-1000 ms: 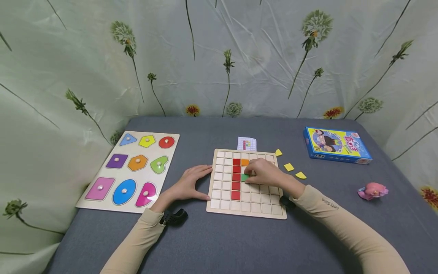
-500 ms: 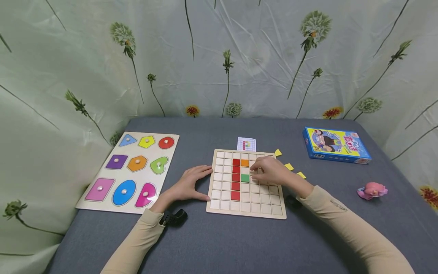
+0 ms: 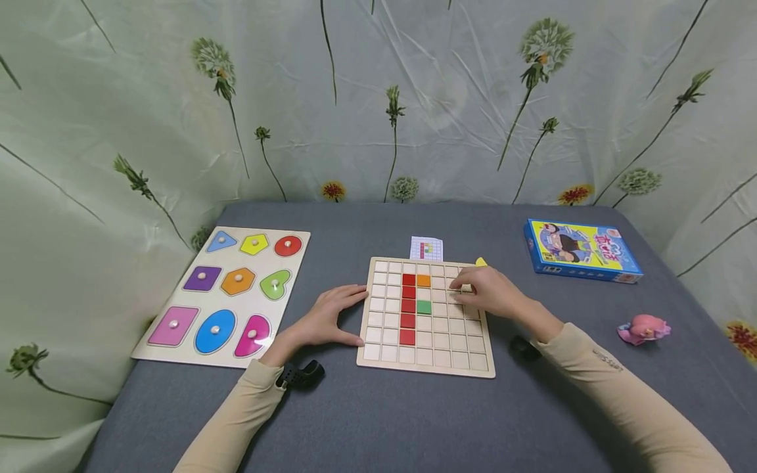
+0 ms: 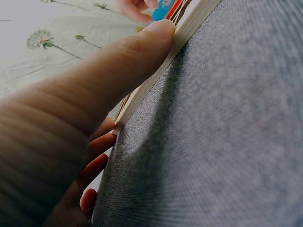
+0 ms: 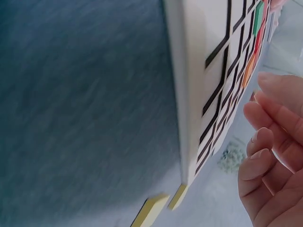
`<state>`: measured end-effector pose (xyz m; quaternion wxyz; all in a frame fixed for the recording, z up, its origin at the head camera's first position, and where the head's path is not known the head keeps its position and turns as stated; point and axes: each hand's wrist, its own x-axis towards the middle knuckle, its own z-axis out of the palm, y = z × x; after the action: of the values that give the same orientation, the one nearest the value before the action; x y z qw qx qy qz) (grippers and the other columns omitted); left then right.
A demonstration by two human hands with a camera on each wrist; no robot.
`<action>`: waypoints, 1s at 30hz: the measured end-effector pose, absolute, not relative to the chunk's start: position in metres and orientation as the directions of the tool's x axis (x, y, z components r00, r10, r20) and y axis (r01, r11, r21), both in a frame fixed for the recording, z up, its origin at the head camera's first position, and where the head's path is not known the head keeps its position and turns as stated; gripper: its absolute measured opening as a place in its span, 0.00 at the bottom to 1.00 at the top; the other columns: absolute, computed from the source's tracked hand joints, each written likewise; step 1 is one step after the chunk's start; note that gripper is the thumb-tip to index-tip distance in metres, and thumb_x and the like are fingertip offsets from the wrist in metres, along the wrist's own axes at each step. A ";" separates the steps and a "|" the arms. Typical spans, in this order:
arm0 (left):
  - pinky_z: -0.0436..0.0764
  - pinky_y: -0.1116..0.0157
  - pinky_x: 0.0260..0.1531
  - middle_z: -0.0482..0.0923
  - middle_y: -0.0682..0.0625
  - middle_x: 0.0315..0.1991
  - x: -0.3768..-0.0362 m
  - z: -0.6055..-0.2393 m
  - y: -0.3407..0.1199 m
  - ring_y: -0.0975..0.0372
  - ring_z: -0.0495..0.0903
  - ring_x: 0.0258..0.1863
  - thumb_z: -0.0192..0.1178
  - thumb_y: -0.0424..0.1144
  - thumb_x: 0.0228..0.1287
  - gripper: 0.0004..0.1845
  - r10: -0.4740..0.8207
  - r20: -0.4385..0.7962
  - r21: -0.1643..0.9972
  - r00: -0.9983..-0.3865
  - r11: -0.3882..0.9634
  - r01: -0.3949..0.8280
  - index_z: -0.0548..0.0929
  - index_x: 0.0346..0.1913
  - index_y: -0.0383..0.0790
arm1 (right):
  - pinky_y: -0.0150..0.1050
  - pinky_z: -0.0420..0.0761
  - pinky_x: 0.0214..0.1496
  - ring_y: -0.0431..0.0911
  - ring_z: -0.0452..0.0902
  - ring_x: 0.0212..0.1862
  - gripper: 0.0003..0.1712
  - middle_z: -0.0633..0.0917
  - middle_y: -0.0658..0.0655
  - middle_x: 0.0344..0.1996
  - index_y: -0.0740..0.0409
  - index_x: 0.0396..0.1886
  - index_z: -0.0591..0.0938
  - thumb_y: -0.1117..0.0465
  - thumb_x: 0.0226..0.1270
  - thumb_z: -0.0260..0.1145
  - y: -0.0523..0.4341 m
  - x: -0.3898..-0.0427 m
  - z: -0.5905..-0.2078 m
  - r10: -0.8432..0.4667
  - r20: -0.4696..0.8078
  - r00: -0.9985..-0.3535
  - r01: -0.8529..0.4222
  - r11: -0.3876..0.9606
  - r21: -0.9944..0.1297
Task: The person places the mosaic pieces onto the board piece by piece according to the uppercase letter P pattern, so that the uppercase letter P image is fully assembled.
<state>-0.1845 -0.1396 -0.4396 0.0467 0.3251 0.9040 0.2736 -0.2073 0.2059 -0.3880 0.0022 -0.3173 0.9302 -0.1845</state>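
Left hand (image 3: 326,320) rests against the grid board's (image 3: 427,364) left edge, fingers straight, thumb on the rim, apparently steadying it on the tabletop (image 3: 378,420). Right hand (image 3: 491,292) hovers over the board's upper right squares, fingers loosely bent, holding nothing I can see. Red column (image 3: 407,307), orange tile (image 3: 423,280) and green tile (image 3: 423,307) sit in the grid. A yellow piece (image 3: 481,262) peeks out behind the hand; shape puzzle (image 3: 227,292) left, blue box (image 3: 581,250) right, nothing blocking

No readable text anywhere.

Long beige sleeves (image 3: 627,387) cover both arms, with black wrist-mounted devices (image 3: 301,374).
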 end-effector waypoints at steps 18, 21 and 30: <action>0.56 0.43 0.65 0.63 0.43 0.69 -0.185 -0.440 -0.140 0.49 0.59 0.70 0.73 0.54 0.41 0.49 0.614 0.085 0.533 -0.785 0.637 0.557 0.66 0.68 0.39 | 0.39 0.77 0.35 0.46 0.79 0.34 0.10 0.86 0.59 0.38 0.61 0.39 0.86 0.67 0.56 0.67 0.252 -0.209 -0.390 -0.517 0.174 -0.838 -0.545 0.776 -0.317; 0.56 0.43 0.65 0.63 0.43 0.69 -0.184 -0.439 -0.140 0.49 0.59 0.70 0.73 0.53 0.41 0.49 0.615 0.082 0.536 -0.784 0.636 0.555 0.66 0.68 0.38 | 0.36 0.74 0.32 0.44 0.76 0.31 0.10 0.86 0.59 0.37 0.62 0.39 0.86 0.68 0.56 0.66 0.257 -0.209 -0.390 -0.507 0.163 -0.846 -0.531 0.784 -0.322; 0.56 0.43 0.65 0.63 0.43 0.69 -0.184 -0.440 -0.140 0.49 0.59 0.70 0.73 0.53 0.41 0.48 0.616 0.087 0.534 -0.783 0.635 0.558 0.66 0.68 0.38 | 0.32 0.68 0.29 0.41 0.71 0.28 0.12 0.86 0.59 0.36 0.62 0.41 0.85 0.69 0.56 0.66 0.270 -0.209 -0.392 -0.471 0.115 -0.874 -0.482 0.813 -0.327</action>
<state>-0.1841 -0.1399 -0.4396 0.0516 0.3252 0.9026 0.2773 -0.2090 0.2704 -0.3915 -0.0145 -0.2503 0.9520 -0.1757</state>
